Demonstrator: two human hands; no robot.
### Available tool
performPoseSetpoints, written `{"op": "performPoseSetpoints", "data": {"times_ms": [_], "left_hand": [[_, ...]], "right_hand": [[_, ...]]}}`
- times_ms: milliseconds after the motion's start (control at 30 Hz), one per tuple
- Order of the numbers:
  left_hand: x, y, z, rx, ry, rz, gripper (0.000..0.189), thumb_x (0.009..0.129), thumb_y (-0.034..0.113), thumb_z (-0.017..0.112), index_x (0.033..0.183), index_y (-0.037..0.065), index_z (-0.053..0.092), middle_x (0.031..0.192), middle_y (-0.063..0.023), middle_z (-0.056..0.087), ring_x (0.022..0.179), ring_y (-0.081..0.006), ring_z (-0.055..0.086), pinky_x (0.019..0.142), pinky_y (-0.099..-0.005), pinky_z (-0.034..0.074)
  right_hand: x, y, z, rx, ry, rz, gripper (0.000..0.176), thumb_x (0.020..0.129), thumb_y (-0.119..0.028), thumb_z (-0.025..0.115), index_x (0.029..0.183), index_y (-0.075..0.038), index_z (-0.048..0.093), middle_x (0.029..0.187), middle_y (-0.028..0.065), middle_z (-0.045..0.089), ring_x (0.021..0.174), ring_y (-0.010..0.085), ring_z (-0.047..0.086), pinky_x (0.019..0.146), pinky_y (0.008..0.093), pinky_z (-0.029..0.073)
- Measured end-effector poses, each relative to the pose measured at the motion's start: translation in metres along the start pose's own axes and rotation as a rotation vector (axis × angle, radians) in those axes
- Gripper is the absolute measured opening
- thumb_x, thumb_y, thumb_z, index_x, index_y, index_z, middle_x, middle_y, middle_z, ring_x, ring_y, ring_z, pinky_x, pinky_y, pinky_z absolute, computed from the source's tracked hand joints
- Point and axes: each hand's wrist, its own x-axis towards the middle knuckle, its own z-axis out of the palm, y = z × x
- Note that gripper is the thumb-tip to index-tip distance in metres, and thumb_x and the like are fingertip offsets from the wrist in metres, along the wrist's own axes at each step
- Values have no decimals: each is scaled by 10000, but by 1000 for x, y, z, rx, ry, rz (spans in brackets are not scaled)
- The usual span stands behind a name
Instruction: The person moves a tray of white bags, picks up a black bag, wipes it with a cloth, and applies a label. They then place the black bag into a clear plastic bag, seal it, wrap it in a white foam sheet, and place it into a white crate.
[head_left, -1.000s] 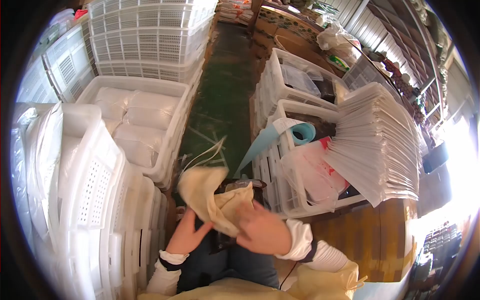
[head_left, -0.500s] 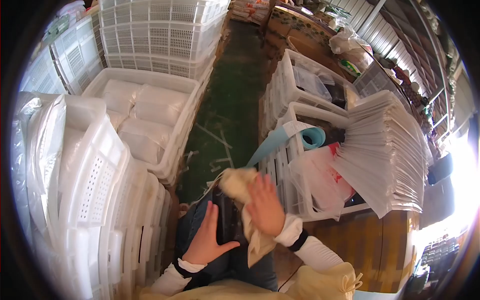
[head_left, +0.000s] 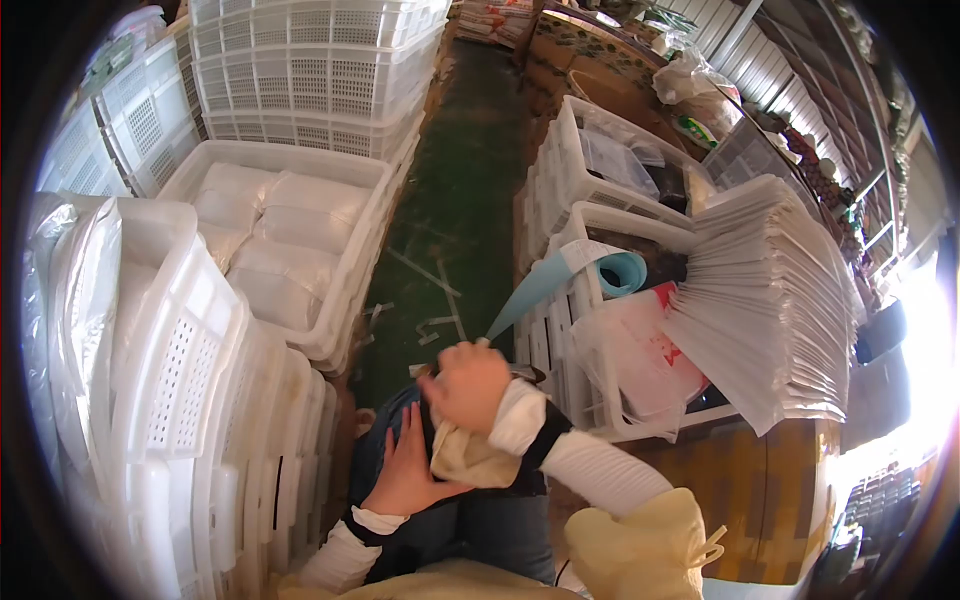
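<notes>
On my lap lies a dark item (head_left: 527,481), mostly covered by my hands and a beige cloth (head_left: 470,457). I cannot make out its kind. My right hand (head_left: 470,385) is curled over the far end of the dark item and closed on the cloth, whose loose part hangs below the wrist. Flat along the item's left side rests my left hand (head_left: 405,472), its fingers stretched out and its thumb spread toward the cloth.
White crates (head_left: 170,390) stand stacked at left, one holding clear-bagged packs (head_left: 310,210). At right are more crates (head_left: 590,215), a blue roll (head_left: 620,272), a fanned stack of white sheets (head_left: 765,310) and a taped cardboard box (head_left: 740,500). Tape scraps (head_left: 435,275) litter the green floor.
My right hand has moved left and away from me, from open over the cloth to curled around it. The cloth has bunched beneath it. My left hand stays almost in place.
</notes>
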Motion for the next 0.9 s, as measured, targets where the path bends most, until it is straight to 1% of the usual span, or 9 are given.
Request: {"op": "performPoseSetpoints", "data": {"times_ms": [100, 233, 267, 367, 400, 533, 633, 733, 900], "left_hand": [[2, -6, 5, 100, -20, -20, 1167, 652, 480, 737, 1401, -43, 10, 1441, -287, 113, 1359, -404, 97, 1047, -577, 140], [-1, -2, 0, 73, -16, -58, 1180, 638, 530, 723, 1386, -80, 45, 1446, -269, 133, 1356, -414, 102, 1043, -586, 138], [1, 1, -2, 66, -22, -62, 1183, 634, 529, 726, 1387, -80, 46, 1446, -269, 134, 1356, -415, 103, 1043, -586, 137], [5, -1, -1, 74, -43, -61, 1152, 657, 526, 711, 1390, -69, 51, 1445, -266, 143, 1354, -419, 97, 1044, -586, 124], [6, -2, 0, 79, -46, -62, 1138, 668, 528, 701, 1390, -66, 53, 1444, -266, 144, 1354, -420, 93, 1045, -586, 121], [6, -2, -2, 78, -55, -49, 1085, 710, 538, 661, 1395, -51, 58, 1441, -269, 147, 1355, -420, 81, 1045, -589, 108], [6, 3, -3, 53, -54, -59, 1061, 726, 536, 646, 1396, -46, 65, 1445, -257, 147, 1356, -418, 82, 1045, -589, 105], [5, 0, 0, 65, -26, -54, 1008, 762, 522, 611, 1399, -39, 66, 1449, -242, 153, 1356, -419, 82, 1045, -588, 106], [5, -29, 16, 7, -24, -57, 655, 897, 327, 465, 1399, 17, 180, 1460, -198, 175, 1366, -374, 104, 1066, -542, 108]], "right_hand": [[-8, -11, 11, -70, 490, -303, 403, 745, -313, 629, 991, 0, 571, 838, 159, 564, 810, 322, 563, 729, 389, 461], [-31, 28, 2, 157, 333, -1, 363, 766, -225, 617, 1029, 16, 550, 896, 163, 542, 875, 326, 539, 832, 410, 418], [-40, 40, 1, 224, 242, 71, 366, 805, -193, 570, 1090, 30, 513, 992, 208, 518, 958, 363, 502, 901, 434, 371], [-69, 57, 22, 267, 479, 90, 467, 827, -201, 542, 1212, 39, 429, 1129, 248, 463, 1056, 435, 429, 922, 511, 333], [-80, 47, 25, 250, 450, 160, 571, 847, -188, 516, 1305, 76, 300, 1279, 307, 348, 1187, 504, 312, 988, 539, 273], [-119, 20, 40, 363, 427, 123, 646, 871, -179, 492, 1351, 115, 175, 1357, 374, 206, 1272, 538, 172, 1050, 543, 169], [-114, 33, 33, 496, 374, 92, 633, 867, -176, 497, 1347, 109, 199, 1354, 368, 219, 1259, 548, 187, 1049, 536, 180], [-121, 26, 35, 370, 369, 106, 652, 828, -174, 546, 1336, 99, 242, 1347, 356, 246, 1264, 505, 234, 1052, 500, 213], [-129, -30, 31, 204, 180, -144, 673, 785, -270, 617, 1319, 40, 350, 1363, 257, 329, 1271, 397, 325, 1048, 452, 261]]}}
